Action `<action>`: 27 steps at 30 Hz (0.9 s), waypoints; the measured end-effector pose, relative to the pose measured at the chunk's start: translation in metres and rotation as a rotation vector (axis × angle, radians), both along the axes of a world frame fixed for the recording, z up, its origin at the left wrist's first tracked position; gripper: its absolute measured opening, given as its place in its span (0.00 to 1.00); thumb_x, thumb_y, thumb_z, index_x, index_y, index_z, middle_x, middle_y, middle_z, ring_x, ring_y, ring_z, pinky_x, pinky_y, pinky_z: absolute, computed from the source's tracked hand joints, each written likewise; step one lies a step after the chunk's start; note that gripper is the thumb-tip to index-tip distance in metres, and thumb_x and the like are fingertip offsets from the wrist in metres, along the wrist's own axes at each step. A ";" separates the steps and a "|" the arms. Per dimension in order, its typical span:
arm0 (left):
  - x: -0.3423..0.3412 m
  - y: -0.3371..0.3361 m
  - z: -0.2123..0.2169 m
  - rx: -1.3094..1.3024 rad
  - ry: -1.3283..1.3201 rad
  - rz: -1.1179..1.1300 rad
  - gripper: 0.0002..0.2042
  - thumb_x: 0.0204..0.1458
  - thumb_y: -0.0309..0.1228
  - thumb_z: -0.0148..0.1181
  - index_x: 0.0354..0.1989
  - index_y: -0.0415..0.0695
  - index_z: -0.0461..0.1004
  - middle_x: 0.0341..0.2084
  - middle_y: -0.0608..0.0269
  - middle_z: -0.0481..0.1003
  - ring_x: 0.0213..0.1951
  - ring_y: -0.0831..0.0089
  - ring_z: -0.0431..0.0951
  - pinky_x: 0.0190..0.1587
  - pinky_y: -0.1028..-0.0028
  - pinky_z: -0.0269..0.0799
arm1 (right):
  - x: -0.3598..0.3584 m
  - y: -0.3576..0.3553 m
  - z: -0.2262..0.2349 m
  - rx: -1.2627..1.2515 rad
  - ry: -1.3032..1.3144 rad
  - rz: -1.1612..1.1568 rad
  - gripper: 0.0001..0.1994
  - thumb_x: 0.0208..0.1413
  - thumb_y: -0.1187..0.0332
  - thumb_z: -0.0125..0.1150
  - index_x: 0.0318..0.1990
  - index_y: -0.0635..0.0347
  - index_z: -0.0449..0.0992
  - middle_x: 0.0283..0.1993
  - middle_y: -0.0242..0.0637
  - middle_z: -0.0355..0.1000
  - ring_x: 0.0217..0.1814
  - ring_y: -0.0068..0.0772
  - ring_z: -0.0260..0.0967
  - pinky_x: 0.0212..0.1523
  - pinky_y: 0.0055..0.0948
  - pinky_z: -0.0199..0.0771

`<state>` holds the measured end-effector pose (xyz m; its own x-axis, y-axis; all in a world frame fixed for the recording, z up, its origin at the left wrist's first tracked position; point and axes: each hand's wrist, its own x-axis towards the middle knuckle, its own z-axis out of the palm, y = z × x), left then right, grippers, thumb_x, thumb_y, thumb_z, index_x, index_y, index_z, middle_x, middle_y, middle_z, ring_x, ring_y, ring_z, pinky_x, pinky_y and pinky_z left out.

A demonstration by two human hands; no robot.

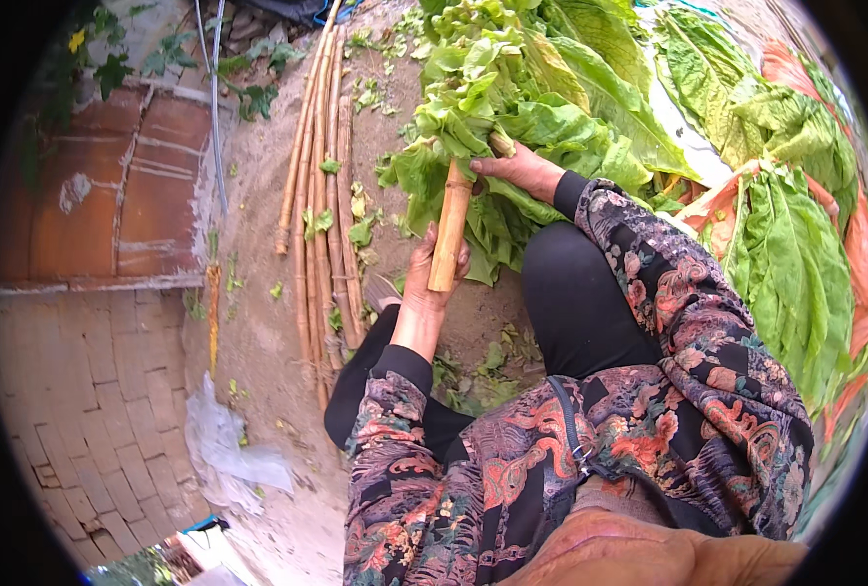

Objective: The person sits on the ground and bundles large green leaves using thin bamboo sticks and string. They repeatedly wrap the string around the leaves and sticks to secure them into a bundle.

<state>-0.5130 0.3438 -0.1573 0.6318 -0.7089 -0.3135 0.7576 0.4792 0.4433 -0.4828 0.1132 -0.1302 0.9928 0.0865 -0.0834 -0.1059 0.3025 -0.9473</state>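
Note:
My left hand (426, 273) is wrapped around the near end of a thick bamboo pole (451, 220), which points away from me. Farther along, the pole disappears under a dense bunch of big green leaves (468, 98) that look like tobacco. My right hand (524, 174) is closed at the near edge of this bunch, just right of the pole, with its thumb by the leaf stems. Pale stem ends (501, 145) show above that thumb. Leaves partly cover the right fingers.
Several bamboo poles (318, 205) lie lengthwise on the dirt at left. More large leaves (790, 264) are heaped at right, over orange sheeting (862, 283). Crumpled clear plastic (229, 439) lies lower left, beside brick paving (102, 410). A rusty brown metal panel (111, 186) is farther left.

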 end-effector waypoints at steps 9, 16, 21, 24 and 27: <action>-0.143 -0.026 0.079 0.623 -1.250 0.048 0.09 0.57 0.30 0.48 0.40 0.39 0.71 0.15 0.60 0.67 0.19 0.76 0.69 0.24 0.76 0.64 | 0.000 0.030 -0.012 -0.489 -0.161 0.082 0.34 0.48 0.56 0.67 0.58 0.65 0.61 0.54 0.40 0.67 0.57 0.31 0.61 0.58 0.29 0.60; -0.138 0.121 0.183 0.774 -1.293 0.138 0.08 0.46 0.21 0.56 0.35 0.40 0.77 0.19 0.60 0.76 0.13 0.75 0.71 0.18 0.81 0.64 | -0.018 0.027 0.015 -1.387 -0.346 0.221 0.33 0.47 0.51 0.64 0.53 0.67 0.63 0.34 0.50 0.73 0.39 0.42 0.73 0.44 0.37 0.70; -0.132 0.153 0.199 1.015 -1.224 0.497 0.09 0.51 0.22 0.55 0.40 0.36 0.76 0.26 0.52 0.77 0.14 0.82 0.66 0.16 0.82 0.60 | -0.054 0.077 0.053 -1.507 -1.116 -0.009 0.28 0.47 0.59 0.63 0.54 0.58 0.65 0.40 0.43 0.73 0.44 0.47 0.71 0.52 0.38 0.63; -0.067 0.163 0.191 1.004 -1.085 0.681 0.08 0.55 0.24 0.52 0.38 0.36 0.76 0.23 0.62 0.74 0.20 0.84 0.63 0.21 0.84 0.56 | -0.033 0.103 0.028 -1.198 -1.097 0.334 0.22 0.48 0.63 0.61 0.51 0.59 0.69 0.41 0.42 0.74 0.44 0.45 0.71 0.53 0.40 0.63; 0.015 0.216 0.107 1.494 -0.952 0.621 0.10 0.55 0.31 0.54 0.39 0.41 0.78 0.19 0.65 0.73 0.21 0.80 0.68 0.25 0.80 0.61 | -0.007 0.111 0.007 -1.135 -0.898 0.295 0.07 0.54 0.67 0.53 0.37 0.57 0.75 0.30 0.44 0.73 0.35 0.50 0.71 0.37 0.44 0.71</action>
